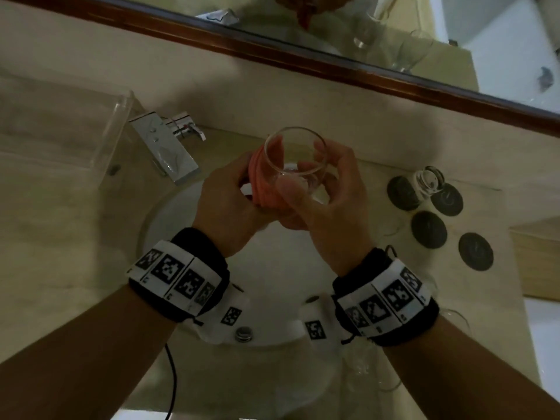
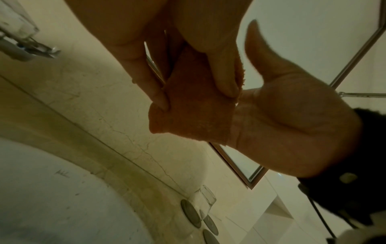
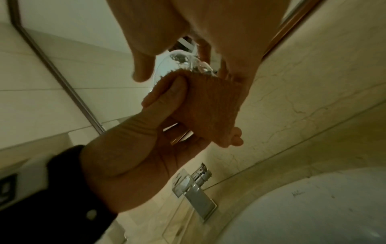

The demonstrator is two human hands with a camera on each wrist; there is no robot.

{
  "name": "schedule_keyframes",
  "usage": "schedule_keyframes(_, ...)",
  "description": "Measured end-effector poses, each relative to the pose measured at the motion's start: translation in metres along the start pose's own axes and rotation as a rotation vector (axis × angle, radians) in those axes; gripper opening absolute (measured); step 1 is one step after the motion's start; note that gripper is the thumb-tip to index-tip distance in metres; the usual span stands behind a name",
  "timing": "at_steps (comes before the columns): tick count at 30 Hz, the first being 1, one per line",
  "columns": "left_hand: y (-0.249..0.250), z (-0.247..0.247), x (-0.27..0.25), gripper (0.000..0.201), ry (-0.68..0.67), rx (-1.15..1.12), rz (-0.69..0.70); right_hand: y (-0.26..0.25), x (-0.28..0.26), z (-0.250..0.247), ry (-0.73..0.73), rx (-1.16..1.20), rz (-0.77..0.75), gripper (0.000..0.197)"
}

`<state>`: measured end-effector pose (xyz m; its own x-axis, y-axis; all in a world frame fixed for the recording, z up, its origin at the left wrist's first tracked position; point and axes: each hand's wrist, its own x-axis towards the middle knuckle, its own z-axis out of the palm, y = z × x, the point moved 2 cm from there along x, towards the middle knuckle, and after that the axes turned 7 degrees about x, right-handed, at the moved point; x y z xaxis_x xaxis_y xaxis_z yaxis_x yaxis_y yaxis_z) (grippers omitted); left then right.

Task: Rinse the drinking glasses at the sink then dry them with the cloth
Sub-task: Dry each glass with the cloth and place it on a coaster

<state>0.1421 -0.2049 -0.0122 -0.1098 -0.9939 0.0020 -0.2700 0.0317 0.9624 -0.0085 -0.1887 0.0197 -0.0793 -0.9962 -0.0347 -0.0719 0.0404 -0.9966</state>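
I hold a clear drinking glass (image 1: 295,159) over the white sink basin (image 1: 272,268), its mouth tilted up toward me. My right hand (image 1: 327,189) grips the glass from the right, fingers and thumb curled round its wall. My left hand (image 1: 230,195) holds a bunched orange cloth (image 1: 266,183) against the glass's left side and base. In the left wrist view my fingers pinch the cloth (image 2: 194,115). The right wrist view shows the glass's base (image 3: 181,61) above the cloth (image 3: 206,102), my left thumb pressing the cloth. A second glass (image 1: 427,183) stands on the counter to the right.
A chrome faucet (image 1: 169,150) stands at the sink's back left, beside a clear plastic box (image 1: 100,131). Several dark round coasters (image 1: 428,228) lie on the counter right of the sink. A wooden box (image 1: 539,259) sits at the far right. A framed mirror (image 1: 394,40) runs behind.
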Motion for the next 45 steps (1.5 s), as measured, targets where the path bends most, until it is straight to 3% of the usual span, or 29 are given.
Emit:
schedule_keyframes(5,0.004,-0.006,0.002,0.063,-0.014,0.016,0.019,-0.001,0.006,-0.007,-0.048,0.11,0.025,0.049)
schedule_keyframes(9,0.006,-0.006,0.002,0.064,-0.022,0.02,0.038,-0.002,0.006,-0.006,-0.045,0.29,0.107,0.059)
schedule_keyframes(14,0.008,-0.005,0.001,0.072,-0.021,0.059,0.07,-0.003,0.002,0.0,-0.01,0.058,0.043,0.057)
schedule_keyframes(19,0.004,-0.007,-0.003,0.075,-0.028,0.042,0.059,-0.001,0.003,-0.004,-0.014,0.16,0.07,0.037)
schedule_keyframes(25,0.005,-0.008,-0.007,0.074,0.009,0.047,0.058,-0.002,-0.002,-0.001,0.0,0.154,0.066,0.063)
schedule_keyframes(31,0.013,-0.01,-0.011,0.067,0.01,0.065,0.068,-0.005,-0.007,-0.001,-0.018,0.022,-0.015,0.072)
schedule_keyframes(39,0.019,-0.009,-0.021,0.071,-0.027,0.053,0.091,-0.007,-0.011,-0.008,-0.112,0.404,0.136,0.048)
schedule_keyframes(41,0.021,-0.009,-0.023,0.071,-0.031,0.056,0.097,-0.008,-0.014,-0.005,-0.118,0.271,0.1,0.042)
schedule_keyframes(45,0.027,-0.008,-0.028,0.071,-0.057,0.055,0.098,-0.017,-0.02,-0.006,-0.067,0.066,-0.015,0.049)
